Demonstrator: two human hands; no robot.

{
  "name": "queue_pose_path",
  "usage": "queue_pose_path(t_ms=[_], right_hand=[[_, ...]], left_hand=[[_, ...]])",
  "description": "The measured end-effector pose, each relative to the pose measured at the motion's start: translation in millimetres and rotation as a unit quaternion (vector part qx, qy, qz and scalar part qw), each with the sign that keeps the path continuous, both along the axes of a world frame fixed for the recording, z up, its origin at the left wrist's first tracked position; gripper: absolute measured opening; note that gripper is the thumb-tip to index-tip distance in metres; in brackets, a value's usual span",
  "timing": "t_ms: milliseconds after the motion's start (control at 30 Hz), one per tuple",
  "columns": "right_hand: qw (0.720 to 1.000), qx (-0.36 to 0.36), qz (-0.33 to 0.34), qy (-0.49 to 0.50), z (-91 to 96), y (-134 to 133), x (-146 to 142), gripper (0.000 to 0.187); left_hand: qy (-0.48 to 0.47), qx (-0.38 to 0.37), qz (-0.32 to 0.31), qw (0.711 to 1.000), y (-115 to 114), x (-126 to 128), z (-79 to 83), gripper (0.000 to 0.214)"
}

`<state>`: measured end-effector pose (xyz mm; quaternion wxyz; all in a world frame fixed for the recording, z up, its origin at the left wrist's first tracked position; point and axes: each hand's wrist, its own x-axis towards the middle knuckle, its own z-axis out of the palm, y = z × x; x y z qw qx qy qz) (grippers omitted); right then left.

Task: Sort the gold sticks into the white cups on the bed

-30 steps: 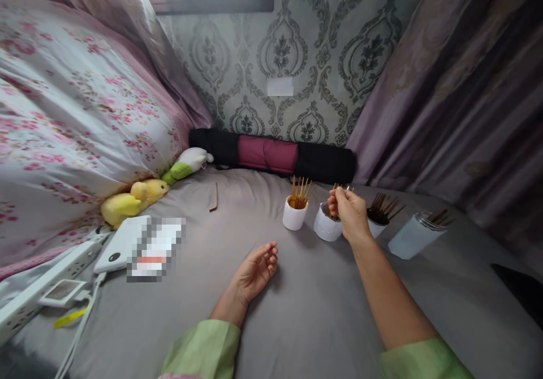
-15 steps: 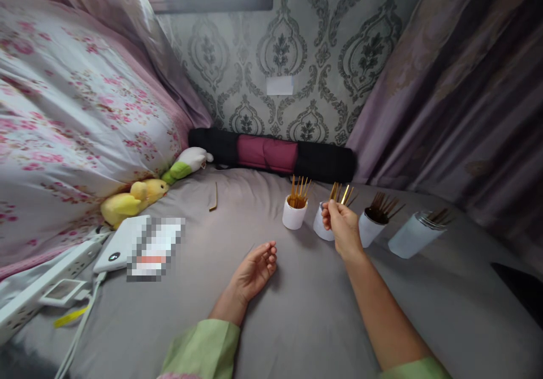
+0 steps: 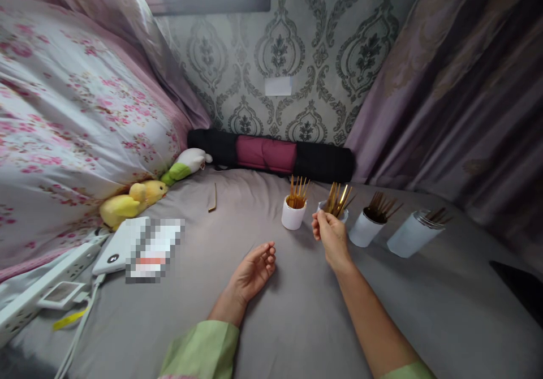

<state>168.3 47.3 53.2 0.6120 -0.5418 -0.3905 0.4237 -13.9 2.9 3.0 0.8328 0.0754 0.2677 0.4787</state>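
My right hand (image 3: 331,236) is closed in a pinch in front of the second white cup (image 3: 344,216), hiding much of it. Thin golden sticks (image 3: 338,198) rise from that cup; whether anything is between my fingertips I cannot make out. To its left stands a shorter white cup (image 3: 293,216) with similar sticks. On the right, a tilted-looking pale cup (image 3: 363,231) and a glass-rimmed pale jar (image 3: 410,236) hold darker-looking sticks. My left hand (image 3: 253,272) rests on the grey sheet, palm turned inward, fingers loosely curled with nothing in them.
A bent golden stick (image 3: 214,199) lies on the grey sheet (image 3: 186,300). At left are plush toys (image 3: 136,199), a white power bank (image 3: 121,248), a power strip (image 3: 46,288) and cables. A black and maroon roll (image 3: 267,154) lies along the wall. A dark flat object (image 3: 517,288) is far right.
My right hand has moved slightly left and down, uncovering more of the second cup's rim and sticks. My left hand has stayed in place.
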Motion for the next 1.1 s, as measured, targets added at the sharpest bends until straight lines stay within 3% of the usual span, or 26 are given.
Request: queue_pose_path(t_ms=[500, 867, 1100], right_hand=[[0.997, -0.062, 0.015, -0.040, -37.0, -7, -21, 0.037], [0.990, -0.012, 0.026, -0.136, -65.6, -7, -26, 0.041], [0.982, 0.003, 0.013, -0.189, -74.3, -8, -27, 0.039]], left_hand=[[0.012, 0.015, 0.000, 1.000, 0, 0, -1.4, 0.013], [-0.001, 0.018, 0.000, 1.000, 0, -1, -4.9, 0.016], [0.008, 0.015, 0.006, 1.000, 0, 0, -1.3, 0.017]])
